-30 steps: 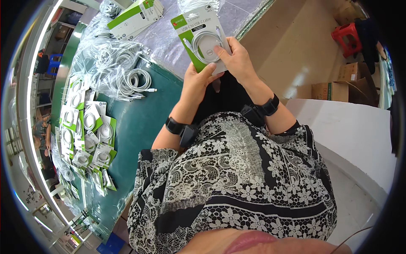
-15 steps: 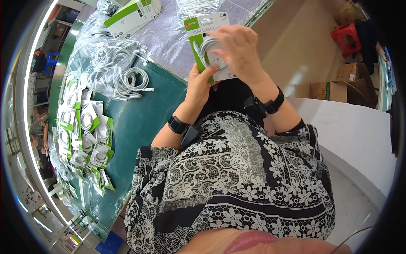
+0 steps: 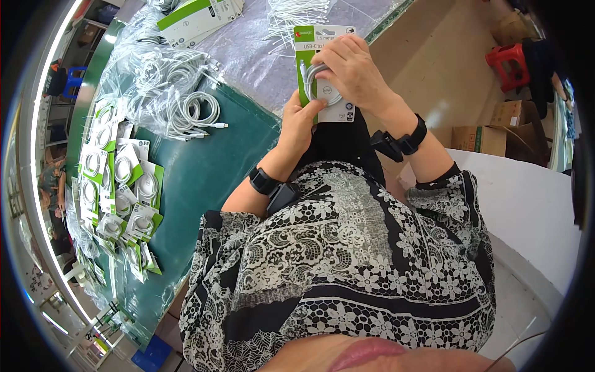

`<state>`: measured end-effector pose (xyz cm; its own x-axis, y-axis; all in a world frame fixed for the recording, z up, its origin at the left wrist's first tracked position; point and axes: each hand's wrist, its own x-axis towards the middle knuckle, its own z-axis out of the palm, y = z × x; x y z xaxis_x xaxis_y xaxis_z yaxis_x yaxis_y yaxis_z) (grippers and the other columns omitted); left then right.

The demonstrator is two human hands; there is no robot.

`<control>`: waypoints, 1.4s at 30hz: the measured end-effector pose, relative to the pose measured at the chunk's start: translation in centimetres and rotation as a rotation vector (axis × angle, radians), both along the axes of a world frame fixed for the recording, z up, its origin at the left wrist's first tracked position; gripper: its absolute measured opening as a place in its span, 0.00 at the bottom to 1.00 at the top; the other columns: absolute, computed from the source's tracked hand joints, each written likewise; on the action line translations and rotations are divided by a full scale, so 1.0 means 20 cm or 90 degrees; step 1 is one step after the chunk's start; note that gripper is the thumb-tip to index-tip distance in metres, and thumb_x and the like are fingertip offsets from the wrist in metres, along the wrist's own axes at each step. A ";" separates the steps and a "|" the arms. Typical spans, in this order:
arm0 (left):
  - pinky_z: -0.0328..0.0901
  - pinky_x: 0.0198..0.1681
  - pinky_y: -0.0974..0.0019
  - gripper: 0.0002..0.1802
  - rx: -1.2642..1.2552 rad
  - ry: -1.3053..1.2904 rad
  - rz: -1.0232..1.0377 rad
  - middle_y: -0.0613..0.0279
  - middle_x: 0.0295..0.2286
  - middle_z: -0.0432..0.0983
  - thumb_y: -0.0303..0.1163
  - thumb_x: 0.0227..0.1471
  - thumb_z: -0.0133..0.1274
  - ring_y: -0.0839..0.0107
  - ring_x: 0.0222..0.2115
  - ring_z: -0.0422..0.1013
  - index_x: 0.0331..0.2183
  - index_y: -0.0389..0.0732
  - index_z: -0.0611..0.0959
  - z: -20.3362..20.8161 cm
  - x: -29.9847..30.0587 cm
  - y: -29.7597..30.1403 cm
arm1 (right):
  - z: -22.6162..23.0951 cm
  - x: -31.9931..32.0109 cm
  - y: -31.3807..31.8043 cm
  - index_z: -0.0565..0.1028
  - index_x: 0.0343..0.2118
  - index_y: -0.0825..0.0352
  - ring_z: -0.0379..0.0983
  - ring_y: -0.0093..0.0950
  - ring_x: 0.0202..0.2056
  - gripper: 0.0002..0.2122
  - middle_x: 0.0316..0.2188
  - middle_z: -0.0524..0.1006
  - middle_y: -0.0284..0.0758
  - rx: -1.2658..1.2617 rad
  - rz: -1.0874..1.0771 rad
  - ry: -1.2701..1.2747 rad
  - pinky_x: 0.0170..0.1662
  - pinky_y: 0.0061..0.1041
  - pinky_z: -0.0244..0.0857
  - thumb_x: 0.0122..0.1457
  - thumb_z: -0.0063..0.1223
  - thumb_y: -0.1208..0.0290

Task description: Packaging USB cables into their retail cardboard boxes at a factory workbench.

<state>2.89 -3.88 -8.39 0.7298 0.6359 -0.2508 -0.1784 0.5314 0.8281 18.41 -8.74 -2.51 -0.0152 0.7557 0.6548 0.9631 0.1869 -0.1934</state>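
A green and white packaging card (image 3: 342,113) stands upright before me, with a coiled white cable (image 3: 308,79) lying against its front. My left hand (image 3: 299,121) grips the card's lower left edge, the thumb pressing on the bottom of the coil. Over the upper right of the card, my right hand (image 3: 354,69) is closed on the top of the coil with thumb and fingers. Whether it also pinches the card is hidden. Both hands are above the near edge of the table.
Carded cables (image 3: 124,167) lie piled on the green tabletop (image 3: 192,167) at left. Beyond them are loose coiled cables (image 3: 198,111) on clear plastic, flat cards (image 3: 192,23) and thin white ties (image 3: 297,17). Cardboard boxes (image 3: 483,137) and a red stool (image 3: 508,67) stand at right.
The card with its cable has shifted right and become more upright. My right hand's fingers, spread and blurred before, have closed over the top of the coil.
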 end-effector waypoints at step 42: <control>0.69 0.47 0.65 0.22 -0.116 -0.184 -0.081 0.60 0.42 0.72 0.18 0.50 0.55 0.72 0.43 0.71 0.47 0.38 0.69 0.16 -0.15 0.09 | -0.32 -0.10 -0.02 0.72 0.45 0.69 0.72 0.21 0.42 0.12 0.40 0.75 0.35 -0.123 0.267 1.133 0.44 0.21 0.69 0.63 0.46 0.67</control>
<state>-0.14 -2.17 -5.11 0.8579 0.4990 -0.1226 -0.3143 0.6984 0.6431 16.39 -9.17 -8.94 0.3318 0.9432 0.0185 -0.4815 0.1862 -0.8564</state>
